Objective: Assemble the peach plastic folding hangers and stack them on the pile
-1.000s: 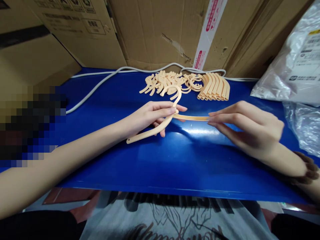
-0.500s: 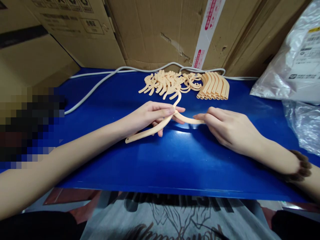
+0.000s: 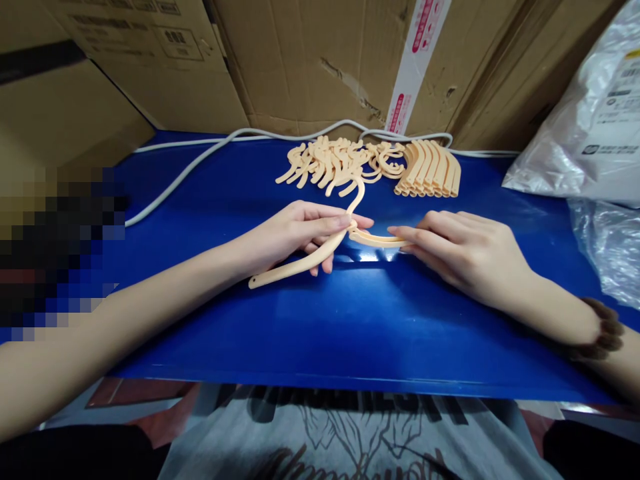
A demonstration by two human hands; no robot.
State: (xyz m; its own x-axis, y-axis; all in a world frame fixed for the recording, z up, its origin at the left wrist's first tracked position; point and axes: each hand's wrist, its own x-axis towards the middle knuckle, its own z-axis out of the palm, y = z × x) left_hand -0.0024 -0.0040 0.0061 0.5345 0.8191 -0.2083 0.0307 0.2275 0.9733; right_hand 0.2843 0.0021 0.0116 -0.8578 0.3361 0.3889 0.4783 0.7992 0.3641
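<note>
Over the middle of the blue table, my left hand (image 3: 295,233) pinches a beige plastic hanger at its joint, thumb on top. The hanger's curved hook (image 3: 359,192) points up and away, and one hanger arm (image 3: 295,267) slopes down to the left, with a small hole at its tip. My right hand (image 3: 465,253) is closed on the outer end of another hanger arm (image 3: 375,239), its grooved side in sight. This arm's inner end meets or nearly meets the joint by my left fingertips; whether they are joined I cannot tell.
Behind my hands lie a pile of loose hanger hooks (image 3: 330,160) and a neat row of hanger arms (image 3: 430,168). A white cable (image 3: 185,183) runs along the back, before cardboard boxes (image 3: 310,67). At the right stands a clear plastic bag (image 3: 575,147).
The hanger arm in my right hand has turned, showing its grooved side and a distinct inner end at the joint. My left hand has kept its hold almost unmoved.
</note>
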